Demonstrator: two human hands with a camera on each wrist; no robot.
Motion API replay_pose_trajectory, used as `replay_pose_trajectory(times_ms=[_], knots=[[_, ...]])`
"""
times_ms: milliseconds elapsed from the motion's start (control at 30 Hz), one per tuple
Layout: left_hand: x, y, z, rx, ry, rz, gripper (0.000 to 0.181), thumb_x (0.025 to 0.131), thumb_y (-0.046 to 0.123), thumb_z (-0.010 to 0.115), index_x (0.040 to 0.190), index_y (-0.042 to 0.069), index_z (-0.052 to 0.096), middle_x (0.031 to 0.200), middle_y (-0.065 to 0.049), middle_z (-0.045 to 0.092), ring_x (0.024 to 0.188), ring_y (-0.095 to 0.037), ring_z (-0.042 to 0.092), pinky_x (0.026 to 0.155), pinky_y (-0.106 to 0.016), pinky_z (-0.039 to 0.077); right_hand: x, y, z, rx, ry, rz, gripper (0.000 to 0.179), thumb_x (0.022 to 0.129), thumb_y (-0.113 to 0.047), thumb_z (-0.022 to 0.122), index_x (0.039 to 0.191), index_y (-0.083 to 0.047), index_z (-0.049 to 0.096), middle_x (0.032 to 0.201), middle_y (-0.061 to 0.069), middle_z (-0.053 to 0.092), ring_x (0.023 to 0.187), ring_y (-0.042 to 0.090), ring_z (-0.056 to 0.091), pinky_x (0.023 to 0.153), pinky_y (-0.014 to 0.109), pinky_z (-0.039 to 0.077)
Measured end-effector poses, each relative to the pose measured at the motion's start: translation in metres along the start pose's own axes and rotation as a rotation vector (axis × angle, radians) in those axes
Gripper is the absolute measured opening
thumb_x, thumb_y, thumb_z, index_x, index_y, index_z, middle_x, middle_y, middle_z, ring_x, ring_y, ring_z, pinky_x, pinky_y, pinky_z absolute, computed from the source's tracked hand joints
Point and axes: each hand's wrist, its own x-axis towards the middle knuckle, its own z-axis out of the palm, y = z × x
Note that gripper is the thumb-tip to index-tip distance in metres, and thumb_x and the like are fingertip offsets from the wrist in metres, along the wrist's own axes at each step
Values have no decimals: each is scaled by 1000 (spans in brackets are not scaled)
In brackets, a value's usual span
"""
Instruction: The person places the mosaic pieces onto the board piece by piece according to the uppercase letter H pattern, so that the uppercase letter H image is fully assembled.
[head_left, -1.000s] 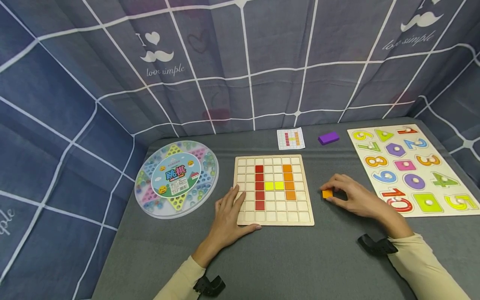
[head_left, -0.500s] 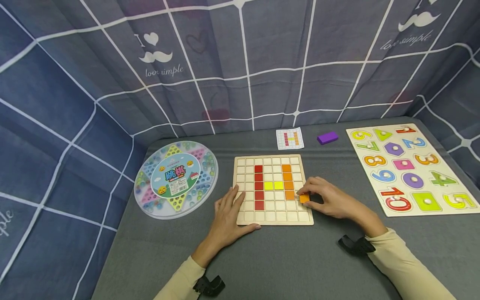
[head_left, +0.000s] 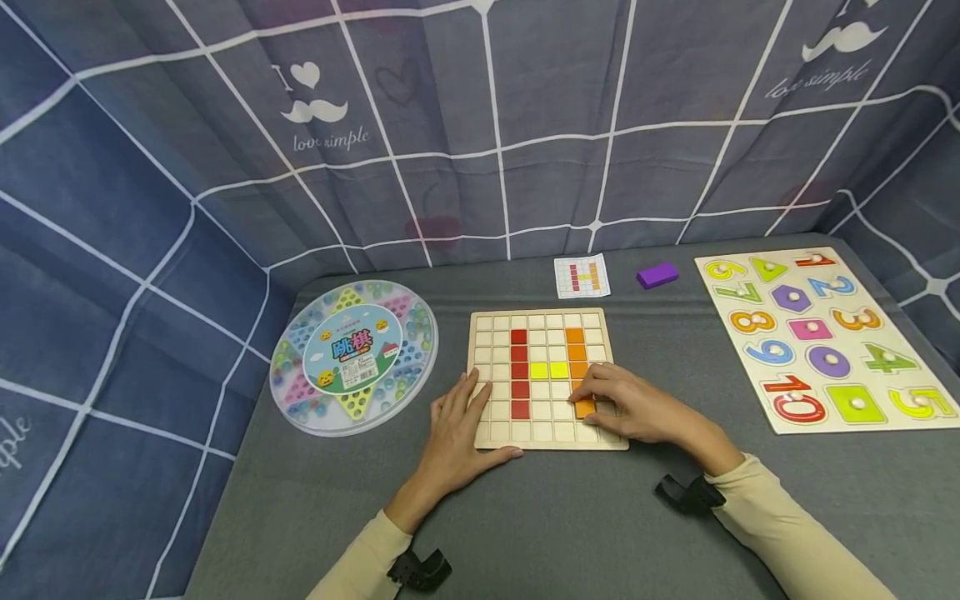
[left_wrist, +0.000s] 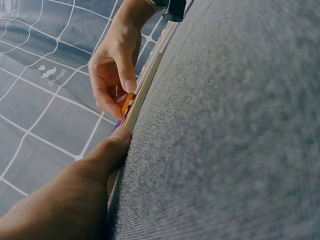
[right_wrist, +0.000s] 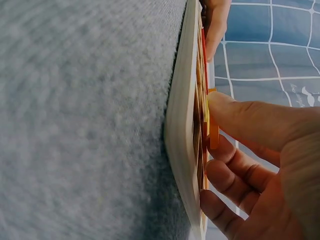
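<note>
A wooden grid board [head_left: 542,431] lies on the grey cloth, with a column of red squares [head_left: 519,372], two yellow squares [head_left: 558,370] and a column of orange squares [head_left: 575,352] in its cells. My left hand [head_left: 450,442] rests on the board's left side, fingers spread and the thumb along the front edge. Over the lower end of the orange column, my right hand [head_left: 647,407] pinches an orange square block [right_wrist: 214,122] between thumb and fingers. In the right wrist view the block stands slightly above the board's surface. My right fingers partly cover the cells at right.
Behind the board lie a small pattern card [head_left: 582,277] and a purple block [head_left: 657,276]. A round Chinese checkers set [head_left: 352,358] lies to the left, a number puzzle board [head_left: 825,342] to the right. Grid-patterned curtains [head_left: 547,92] surround the table at back and sides.
My right hand has moved left with the orange block, from the cloth right of the board to the bottom of the orange column. My left hand has stayed in place.
</note>
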Motion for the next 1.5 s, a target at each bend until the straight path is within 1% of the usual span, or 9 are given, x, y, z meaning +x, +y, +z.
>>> replay_pose_trajectory(times_ms=[200, 367, 467, 633, 767, 967, 1200, 1500], knots=[[1, -1, 0, 4, 18, 13, 102, 70, 64, 77, 145, 2, 45, 155, -22, 34, 142, -40, 34, 98, -52, 28, 2, 2, 2, -7, 7, -14, 26, 82, -14, 79, 106, -17, 71, 104, -9, 61, 102, 9, 54, 91, 34, 44], [1, -1, 1, 1, 11, -3, 102, 68, 60, 80, 145, 3, 46, 155, -22, 34, 142, -39, 33, 98, -52, 28, 4, 4, 4, 0, 1, -4, 26, 81, -14, 79, 105, -16, 71, 104, -8, 60, 101, 8, 54, 90, 34, 44], [0, -1, 2, 10, 16, -1, 102, 69, 63, 78, 145, 3, 46, 155, -21, 35, 142, -39, 33, 98, -52, 28, 4, 5, 5, 0, -4, 10, 26, 81, -15, 80, 105, -18, 71, 104, -9, 60, 101, 7, 53, 90, 34, 44], [-1, 0, 4, 27, 18, 7, 102, 72, 69, 72, 145, 3, 46, 154, -21, 35, 142, -40, 34, 97, -51, 28, 0, 8, 7, 1, 0, 10, 27, 81, -16, 80, 106, -19, 71, 103, -10, 60, 100, 6, 53, 90, 32, 43], [-1, 3, 5, 27, 4, -4, 102, 71, 68, 74, 146, 4, 45, 155, -20, 34, 143, -39, 33, 97, -50, 28, -3, 11, 7, 2, 7, -7, 29, 81, -17, 80, 107, -19, 70, 103, -11, 59, 99, 6, 53, 89, 31, 43], [2, 7, 6, 16, -13, -14, 103, 70, 64, 78, 146, 4, 44, 156, -20, 33, 144, -39, 32, 99, -50, 28, -6, 14, 6, 18, 40, -50, 29, 80, -15, 80, 108, -16, 70, 101, -9, 61, 97, 7, 54, 87, 29, 43], [2, 7, 6, 20, 10, 12, 103, 72, 70, 71, 145, 3, 45, 154, -21, 35, 142, -40, 34, 97, -50, 29, -8, 14, 7, 40, 43, -48, 33, 80, -15, 81, 111, -16, 69, 101, -7, 62, 97, 8, 54, 87, 29, 42], [0, 7, 6, 12, -9, -8, 103, 70, 64, 78, 146, 4, 45, 155, -21, 34, 144, -39, 32, 98, -50, 28, -9, 14, 8, 46, 49, -71, 35, 79, -15, 81, 112, -15, 69, 101, -6, 61, 96, 8, 54, 86, 28, 41]])
